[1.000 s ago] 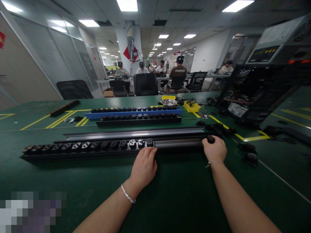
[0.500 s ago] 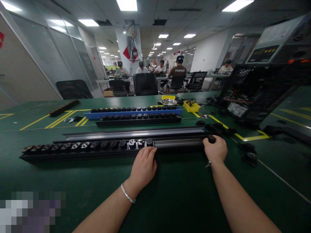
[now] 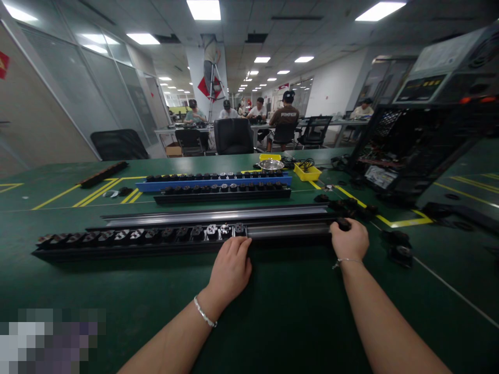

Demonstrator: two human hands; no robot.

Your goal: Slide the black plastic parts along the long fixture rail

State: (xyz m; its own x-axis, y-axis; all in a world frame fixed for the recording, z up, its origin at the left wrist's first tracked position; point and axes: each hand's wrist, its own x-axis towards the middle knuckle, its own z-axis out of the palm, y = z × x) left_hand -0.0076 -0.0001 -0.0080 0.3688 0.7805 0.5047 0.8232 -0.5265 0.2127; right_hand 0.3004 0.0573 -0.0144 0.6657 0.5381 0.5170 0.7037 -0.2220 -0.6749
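Observation:
A long black metal channel (image 3: 128, 253) lies across the bench, with a row of black power socket modules (image 3: 152, 235) filling its left and middle part. The right stretch of the channel shows a bare, shiny inside. My left hand (image 3: 231, 262) is closed on the channel's near edge, fingertips beside the last socket module (image 3: 239, 229) in the row. At the channel's right end, my right hand (image 3: 351, 240) pinches a small black piece (image 3: 343, 224), which looks like another socket module but is mostly covered by my fingers.
Behind lies an open silver-lined channel (image 3: 218, 214). Farther back are a blue rail (image 3: 214, 185) and a black rail (image 3: 222, 195) with sockets. A metal bowl (image 3: 272, 164), a yellow bin (image 3: 307, 171), loose black modules (image 3: 401, 254) and an opened computer case (image 3: 390, 150) stand around.
My right hand has shifted slightly to the right with the black piece in its fingers. My left hand stays in place on the channel.

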